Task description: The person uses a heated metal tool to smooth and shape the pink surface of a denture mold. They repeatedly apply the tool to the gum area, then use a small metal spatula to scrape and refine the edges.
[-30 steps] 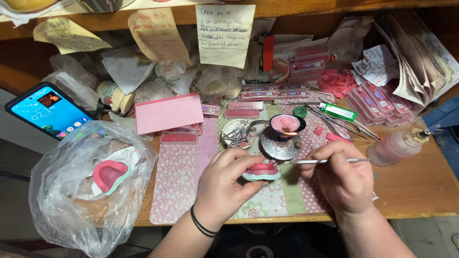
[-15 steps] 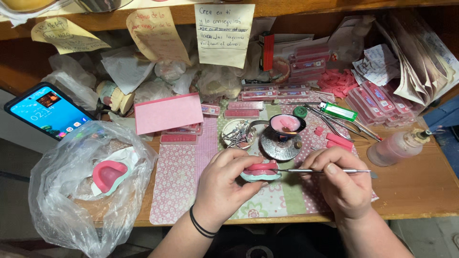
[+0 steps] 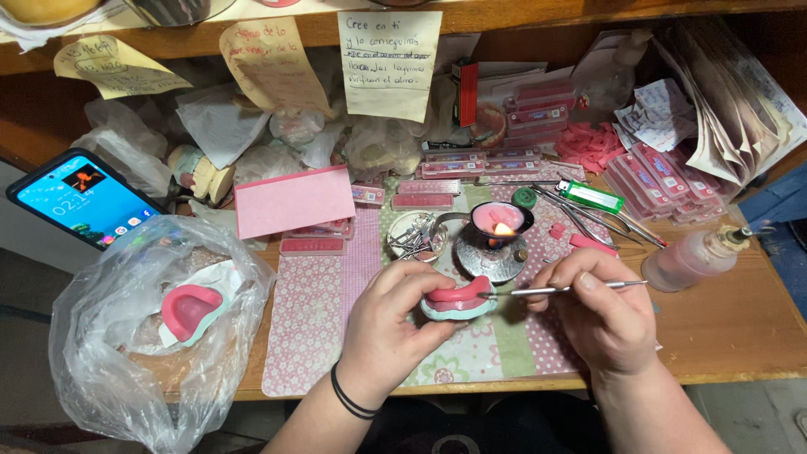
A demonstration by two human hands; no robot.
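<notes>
Left hand (image 3: pixel 388 324) curled round a dental mould (image 3: pixel 458 301), pink wax on top w/ a pale teal base, fingers wrapped under it, thumb along the near side. Mould sits just above the patterned mat (image 3: pixel 336 336), centre of the bench, right in front of the person. Black band on the left wrist.

Right hand (image 3: pixel 601 315) pinching a thin metal tool (image 3: pixel 563 289), held almost level, tip pointing left & touching the pink wax at the mould's right end. Fingers closed tight on the shaft; handle end sticks out to the right past the thumb.

Just beyond the mould: small metal burner (image 3: pixel 496 235) w/ a lit flame, pink wax pooled in its cup. Left of the burner, a little round dish (image 3: pixel 412 235) of metal bits. Far right, a plastic squeeze bottle (image 3: pixel 698 256) lying on its side on the wooden bench (image 3: pixel 740 328). Green lighter (image 3: pixel 591 195) + a few long metal instruments beyond the right hand.

Left side: clear plastic bag (image 3: pixel 143 328) w/ a second pink-and-teal mould (image 3: pixel 189 309) inside. Phone (image 3: pixel 84 199) propped further left, screen lit. Pink card box (image 3: pixel 294 200) mid-left. Handwritten paper notes (image 3: pixel 388 63) hang from the shelf at the back, stacks of pink wax strips (image 3: pixel 656 172) far right.
</notes>
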